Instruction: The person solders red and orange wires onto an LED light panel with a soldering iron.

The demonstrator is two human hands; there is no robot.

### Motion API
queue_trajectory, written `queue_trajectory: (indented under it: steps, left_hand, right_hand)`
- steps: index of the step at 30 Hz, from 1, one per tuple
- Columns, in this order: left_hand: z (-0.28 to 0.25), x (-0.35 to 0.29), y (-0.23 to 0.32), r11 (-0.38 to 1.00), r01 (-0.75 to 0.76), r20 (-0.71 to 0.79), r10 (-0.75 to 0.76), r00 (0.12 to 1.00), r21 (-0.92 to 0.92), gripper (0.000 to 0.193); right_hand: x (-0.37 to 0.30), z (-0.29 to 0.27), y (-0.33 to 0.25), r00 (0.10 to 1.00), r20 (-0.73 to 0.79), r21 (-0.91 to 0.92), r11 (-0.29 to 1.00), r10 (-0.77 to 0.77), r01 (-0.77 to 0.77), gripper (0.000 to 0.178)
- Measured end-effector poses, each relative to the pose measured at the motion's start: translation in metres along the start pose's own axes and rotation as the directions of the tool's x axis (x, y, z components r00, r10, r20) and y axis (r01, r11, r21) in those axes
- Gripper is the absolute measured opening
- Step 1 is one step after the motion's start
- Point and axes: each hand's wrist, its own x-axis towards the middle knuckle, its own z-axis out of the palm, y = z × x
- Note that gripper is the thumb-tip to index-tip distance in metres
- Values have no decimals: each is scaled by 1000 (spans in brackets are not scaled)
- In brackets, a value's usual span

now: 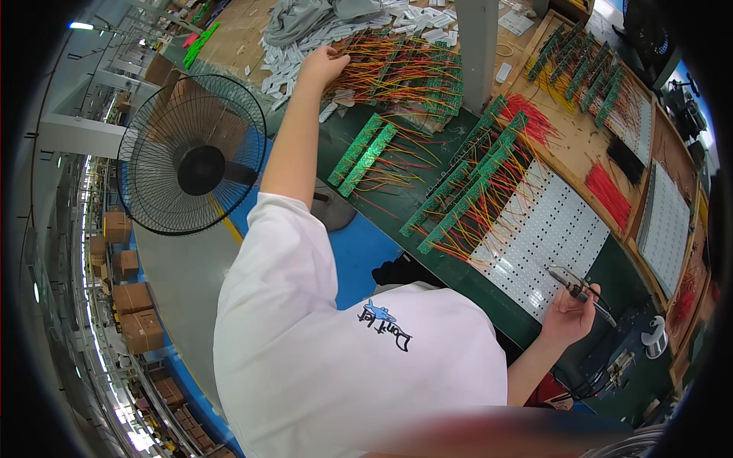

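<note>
1. Wired green circuit boards (447, 80) lie heaped beside a grey post (477, 53); at their wires, the left hand (324, 67), its finger grip impossible to tell.
2. Right hand (571, 315), fingers clamped on a soldering iron (576, 291) near a perforated white panel (546, 229).
3. A black fan (200, 169) stands left.

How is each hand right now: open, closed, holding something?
Left hand: fingers curled at the red and yellow wires; grip cannot be told.
Right hand: closed around a soldering iron.

Grey floor (183, 278) (blue alongside) lies below a bright ceiling light (81, 26).
</note>
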Motion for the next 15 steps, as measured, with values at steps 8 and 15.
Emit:
queue_trajectory:
  steps: [8,15]
  left_hand:
    - [-13,18,25,993,64,385,-23,922,-94,52]
    - [1,37,4,992,-125,255,127,959,-21,45]
  right_hand:
    - [-3,-5,1,999,-47,-34,999,-8,7,18]
    - [0,4,-2,999,-38,10,1000,5,-4,13]
